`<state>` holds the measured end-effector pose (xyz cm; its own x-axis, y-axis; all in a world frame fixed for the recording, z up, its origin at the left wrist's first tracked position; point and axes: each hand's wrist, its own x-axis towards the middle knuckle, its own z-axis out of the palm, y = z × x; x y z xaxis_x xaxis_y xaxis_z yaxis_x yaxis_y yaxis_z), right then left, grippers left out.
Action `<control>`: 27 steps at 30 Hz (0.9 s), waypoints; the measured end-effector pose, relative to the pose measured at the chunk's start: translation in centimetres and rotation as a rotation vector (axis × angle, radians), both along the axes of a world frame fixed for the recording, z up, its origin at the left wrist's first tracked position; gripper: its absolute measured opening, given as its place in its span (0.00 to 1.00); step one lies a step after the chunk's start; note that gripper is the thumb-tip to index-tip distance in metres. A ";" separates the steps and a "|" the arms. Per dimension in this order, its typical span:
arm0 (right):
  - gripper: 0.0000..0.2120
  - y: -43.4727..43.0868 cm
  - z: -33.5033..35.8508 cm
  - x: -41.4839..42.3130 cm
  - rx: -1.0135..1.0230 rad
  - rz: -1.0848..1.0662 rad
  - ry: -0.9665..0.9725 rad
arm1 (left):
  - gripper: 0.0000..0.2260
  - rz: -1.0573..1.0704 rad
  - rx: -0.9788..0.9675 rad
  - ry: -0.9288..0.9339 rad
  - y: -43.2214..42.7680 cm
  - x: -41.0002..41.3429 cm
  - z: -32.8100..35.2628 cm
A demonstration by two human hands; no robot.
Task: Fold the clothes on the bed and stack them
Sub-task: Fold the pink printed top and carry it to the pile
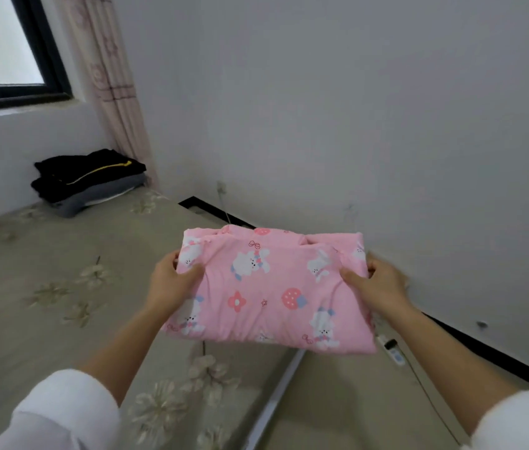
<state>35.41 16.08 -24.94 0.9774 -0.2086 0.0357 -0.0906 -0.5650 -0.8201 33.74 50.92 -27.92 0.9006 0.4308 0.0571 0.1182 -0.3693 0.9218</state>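
A folded pink garment [269, 287] printed with white bunnies and strawberries is held up above the right edge of the bed [45, 303]. My left hand [172, 280] grips its left side, thumb on top. My right hand [377, 284] grips its right side the same way. In the far left corner of the bed sits a stack of folded clothes [87, 181]: black pieces with a yellow stripe on top, grey and white ones beneath.
The bed has a beige floral cover. A white wall runs close along the right, with a black skirting strip [484, 349] and a cable and small device [393, 350] on the floor gap. A window and curtain [110, 86] stand at the back left.
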 end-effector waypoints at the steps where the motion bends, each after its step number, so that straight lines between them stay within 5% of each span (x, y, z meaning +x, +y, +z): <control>1: 0.14 -1.1 0.2 1.8 0.009 -0.018 -0.002 | 0.09 -0.015 -0.009 0.002 -1.2 2.3 0.2; 12: 0.13 -13.7 1.0 22.0 -0.026 -0.137 -0.034 | 0.11 -0.095 -0.008 -0.048 -13.5 24.1 0.7; 27: 0.15 -25.4 1.7 57.2 -0.087 0.179 -0.032 | 0.16 0.198 0.011 -0.010 -26.1 49.1 -1.5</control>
